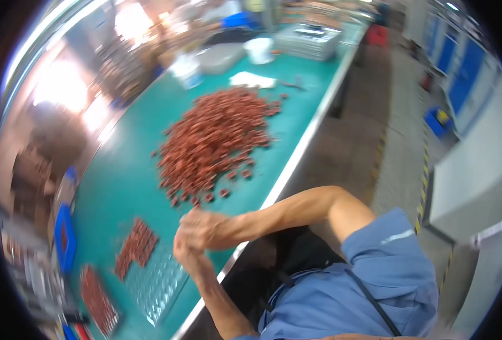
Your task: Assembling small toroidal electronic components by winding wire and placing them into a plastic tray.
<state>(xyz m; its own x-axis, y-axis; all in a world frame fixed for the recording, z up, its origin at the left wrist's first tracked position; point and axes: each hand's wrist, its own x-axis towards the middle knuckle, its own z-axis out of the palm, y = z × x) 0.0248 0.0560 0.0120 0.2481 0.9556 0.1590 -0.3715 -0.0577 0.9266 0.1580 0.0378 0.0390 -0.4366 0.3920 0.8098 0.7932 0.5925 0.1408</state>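
My right hand (207,228) and my left hand (187,249) meet above the near edge of the green table, slightly blurred. Their fingers look curled in against each other, and whatever they hold is hidden. Just beyond them spreads a big heap of small reddish-brown ring-like pieces (217,133), with a few loose ones at its near side. To the left of my hands lies a clear plastic tray with moulded pockets (156,289). Reddish-brown pieces (137,245) fill its far part, while the near pockets look unfilled.
A second tray full of reddish-brown pieces (98,300) lies farther left, near a blue bin (65,238). White tubs (259,51), a white cloth (252,80) and stacked grey trays (310,41) stand toward the far end. The table's metal edge (296,156) runs along my right.
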